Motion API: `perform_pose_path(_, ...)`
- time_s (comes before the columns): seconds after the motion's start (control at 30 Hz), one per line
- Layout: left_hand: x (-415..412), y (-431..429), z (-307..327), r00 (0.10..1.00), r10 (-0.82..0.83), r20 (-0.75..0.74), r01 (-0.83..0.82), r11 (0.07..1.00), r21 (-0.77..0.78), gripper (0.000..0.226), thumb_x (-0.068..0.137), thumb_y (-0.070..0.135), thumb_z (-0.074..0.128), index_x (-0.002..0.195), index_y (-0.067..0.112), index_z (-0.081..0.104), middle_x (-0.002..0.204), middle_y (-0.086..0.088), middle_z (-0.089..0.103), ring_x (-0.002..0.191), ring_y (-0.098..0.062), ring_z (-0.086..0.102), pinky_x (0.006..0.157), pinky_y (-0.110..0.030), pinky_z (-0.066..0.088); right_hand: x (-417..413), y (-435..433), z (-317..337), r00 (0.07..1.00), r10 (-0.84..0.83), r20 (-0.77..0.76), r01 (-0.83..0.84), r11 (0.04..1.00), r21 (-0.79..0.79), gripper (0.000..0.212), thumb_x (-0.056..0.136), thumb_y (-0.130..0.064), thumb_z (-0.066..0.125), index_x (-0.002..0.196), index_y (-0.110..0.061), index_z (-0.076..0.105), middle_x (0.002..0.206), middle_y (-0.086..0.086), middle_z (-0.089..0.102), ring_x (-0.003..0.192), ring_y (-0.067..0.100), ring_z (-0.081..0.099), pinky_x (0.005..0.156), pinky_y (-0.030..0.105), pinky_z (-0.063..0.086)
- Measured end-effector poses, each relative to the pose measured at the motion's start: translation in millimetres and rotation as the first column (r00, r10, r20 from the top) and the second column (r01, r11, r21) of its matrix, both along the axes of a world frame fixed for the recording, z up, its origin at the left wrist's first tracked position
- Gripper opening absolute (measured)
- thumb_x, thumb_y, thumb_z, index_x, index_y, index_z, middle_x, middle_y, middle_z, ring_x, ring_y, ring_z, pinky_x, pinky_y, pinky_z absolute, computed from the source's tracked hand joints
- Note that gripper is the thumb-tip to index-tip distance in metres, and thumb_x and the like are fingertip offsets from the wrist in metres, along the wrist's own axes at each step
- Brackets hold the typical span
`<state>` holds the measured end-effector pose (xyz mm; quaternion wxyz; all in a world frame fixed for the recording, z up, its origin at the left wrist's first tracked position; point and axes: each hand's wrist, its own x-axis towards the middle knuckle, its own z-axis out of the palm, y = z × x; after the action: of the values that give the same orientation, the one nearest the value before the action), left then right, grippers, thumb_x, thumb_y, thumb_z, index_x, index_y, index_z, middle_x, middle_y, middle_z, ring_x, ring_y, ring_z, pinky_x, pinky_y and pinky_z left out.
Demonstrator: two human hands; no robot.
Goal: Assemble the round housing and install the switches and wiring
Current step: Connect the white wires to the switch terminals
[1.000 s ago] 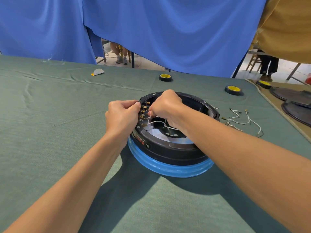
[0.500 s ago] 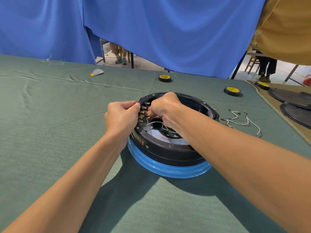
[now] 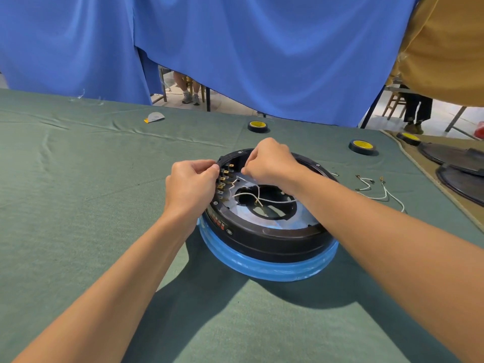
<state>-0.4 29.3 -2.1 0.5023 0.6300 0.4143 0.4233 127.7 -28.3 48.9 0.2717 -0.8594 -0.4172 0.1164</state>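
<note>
1. Head view: the round housing point(image 3: 262, 239) sits open side up on the counter point(image 3: 78, 205), beneath both grips, so its switch terminals point(image 3: 222, 184) can be reached.
2. The left grip point(image 3: 191, 184) pinches the housing's rim beside the terminals, likely to steady it.
3. The right grip point(image 3: 269, 163), just opposite, is closed on what appears to be a white wire point(image 3: 251, 196) end, probably to plug it in.

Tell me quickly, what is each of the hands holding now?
Left hand: pinches the rim of the round housing.
Right hand: pinches a white wire.
</note>
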Motion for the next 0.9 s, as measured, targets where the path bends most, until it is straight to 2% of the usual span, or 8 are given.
perform_pose_path(0.1, 1, 1, 0, 1.000, -0.029, -0.002, 0.029, 1.000, -0.008, 0.027, 0.087, 0.024, 0.063, 0.111, 0.017, 0.073, 0.098, 0.006, 0.075, 0.100, -0.015, 0.068, 0.095, -0.040, 0.054, -2, 3, -5, 0.999, 0.038, -0.012, -0.038, 0.999, -0.018, 0.016, 0.089, -0.015, 0.064, 0.102, -0.009, 0.070, 0.099, 0.009, 0.068, 0.094, 0.024, 0.062, 0.086, 0.041, 0.056)
perform_pose_path(0.23, 0, 4, -1, 0.998, -0.050, 0.023, 0.051, 0.998, -0.021, 0.017, 0.087, 0.021, 0.062, 0.099, 0.025, 0.074, 0.090, 0.005, 0.076, 0.096, -0.017, 0.070, 0.092, -0.041, 0.055, -3, 8, -7, 0.995, 0.051, -0.086, -0.052, 0.998, -0.018, 0.017, 0.090, -0.012, 0.063, 0.105, -0.007, 0.068, 0.100, 0.011, 0.068, 0.094, 0.025, 0.064, 0.086, 0.041, 0.056)
perform_pose_path(0.33, -1, 4, -2, 0.998, -0.059, 0.026, 0.059, 0.998, -0.019, 0.016, 0.085, 0.023, 0.063, 0.096, 0.025, 0.074, 0.092, 0.004, 0.076, 0.097, -0.018, 0.070, 0.093, -0.041, 0.054, -3, 10, -8, 0.991, 0.046, -0.125, -0.048, 0.999, -0.009, 0.017, 0.091, -0.010, 0.060, 0.107, -0.005, 0.067, 0.100, 0.011, 0.067, 0.094, 0.025, 0.065, 0.087, 0.040, 0.057)
perform_pose_path(0.53, -2, 2, 0, 0.997, -0.077, 0.014, 0.077, 0.997, 0.003, 0.015, 0.083, 0.026, 0.061, 0.088, 0.031, 0.074, 0.085, 0.007, 0.076, 0.094, -0.018, 0.071, 0.091, -0.043, 0.055, -4, 9, -5, 0.994, 0.079, -0.079, -0.082, 0.996, -0.036, 0.018, 0.092, -0.008, 0.059, 0.107, -0.005, 0.067, 0.101, 0.011, 0.067, 0.095, 0.025, 0.065, 0.088, 0.040, 0.056)
perform_pose_path(0.6, -2, 2, 0, 0.998, -0.060, 0.013, 0.060, 0.998, 0.011, 0.015, 0.086, 0.023, 0.062, 0.090, 0.030, 0.075, 0.083, 0.009, 0.076, 0.091, -0.015, 0.071, 0.090, -0.042, 0.056, -5, 5, -4, 0.997, 0.077, -0.010, -0.077, 0.996, -0.032, 0.016, 0.091, -0.011, 0.060, 0.105, -0.007, 0.069, 0.102, 0.010, 0.068, 0.096, 0.026, 0.064, 0.088, 0.042, 0.056)
perform_pose_path(0.7, -2, 1, 0, 1.000, -0.020, 0.007, 0.020, 1.000, 0.024, 0.014, 0.087, 0.023, 0.063, 0.093, 0.028, 0.075, 0.082, 0.013, 0.075, 0.089, -0.012, 0.071, 0.089, -0.040, 0.057, -10, -8, 2, 0.985, 0.090, 0.148, -0.098, 0.994, 0.049, 0.008, 0.086, -0.010, 0.066, 0.090, -0.014, 0.071, 0.095, 0.006, 0.069, 0.093, 0.022, 0.062, 0.080, 0.036, 0.055)
perform_pose_path(0.8, -1, 1, 0, 1.000, -0.004, -0.004, 0.004, 0.999, 0.036, 0.018, 0.084, 0.024, 0.064, 0.098, 0.024, 0.076, 0.089, 0.009, 0.076, 0.091, -0.012, 0.070, 0.089, -0.039, 0.056, -23, -28, 11, 0.949, 0.300, 0.099, -0.302, 0.953, 0.004, 0.007, 0.081, -0.020, 0.077, 0.078, -0.024, 0.072, 0.076, -0.006, 0.066, 0.078, 0.009, 0.060, 0.061, 0.023, 0.044)
perform_pose_path(0.9, -1, -1, 1, 1.000, 0.011, -0.019, -0.010, 0.999, 0.050, 0.021, 0.084, 0.024, 0.064, 0.101, 0.021, 0.076, 0.092, 0.007, 0.075, 0.092, -0.012, 0.070, 0.089, -0.039, 0.056, -33, -36, 9, 0.923, 0.370, 0.106, -0.368, 0.929, -0.036, 0.007, 0.077, -0.026, 0.081, 0.080, -0.023, 0.074, 0.073, -0.006, 0.065, 0.075, 0.009, 0.058, 0.060, 0.023, 0.042)
